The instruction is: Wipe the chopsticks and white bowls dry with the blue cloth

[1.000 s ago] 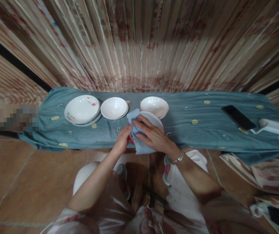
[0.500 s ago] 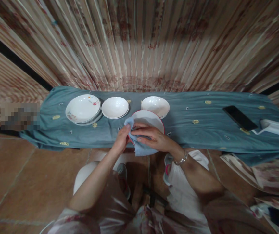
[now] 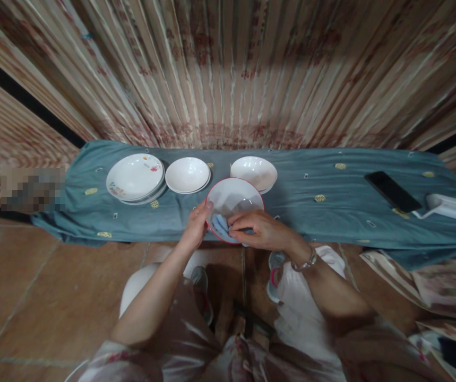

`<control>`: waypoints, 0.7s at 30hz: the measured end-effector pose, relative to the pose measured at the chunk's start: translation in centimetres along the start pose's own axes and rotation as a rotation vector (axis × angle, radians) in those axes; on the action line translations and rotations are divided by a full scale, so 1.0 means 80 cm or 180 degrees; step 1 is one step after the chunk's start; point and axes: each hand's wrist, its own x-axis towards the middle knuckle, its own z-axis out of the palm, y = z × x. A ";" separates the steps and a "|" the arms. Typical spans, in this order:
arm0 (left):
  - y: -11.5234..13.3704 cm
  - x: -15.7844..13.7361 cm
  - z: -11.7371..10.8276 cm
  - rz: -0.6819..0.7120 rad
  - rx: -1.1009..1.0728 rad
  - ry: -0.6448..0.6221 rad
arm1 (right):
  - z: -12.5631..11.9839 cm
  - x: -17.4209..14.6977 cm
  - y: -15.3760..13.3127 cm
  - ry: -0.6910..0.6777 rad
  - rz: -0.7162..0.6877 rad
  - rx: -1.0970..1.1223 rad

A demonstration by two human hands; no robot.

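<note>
A white bowl with a red rim (image 3: 238, 192) is tilted toward me at the near edge of the cloth-covered table. My left hand (image 3: 198, 225) grips its left rim, thumb over the edge. Inside the bowl, low on the left, lies a bunched light blue cloth (image 3: 220, 225). My right hand (image 3: 257, 229) is closed on that cloth and presses it to the bowl's inner wall. Just behind stand stacked white bowls (image 3: 254, 171), partly covered by the red-rimmed one.
Left of the hands are smaller stacked white bowls (image 3: 188, 174) and a stack of flowered plates (image 3: 135, 176). A black phone (image 3: 392, 191) and a white plastic object (image 3: 454, 208) lie on the right of the teal tablecloth (image 3: 323, 217). A pleated curtain (image 3: 235, 74) hangs behind.
The cloth has moved from the bowl's left rim down inside it, with my right hand. My left hand has let go of the cloth and holds only the rim. More of the bowl shows.
</note>
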 end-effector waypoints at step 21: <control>0.006 -0.001 0.002 0.0016 -0.0038 -0.0070 | 0.006 -0.004 0.013 0.0436 0.0991 -0.2000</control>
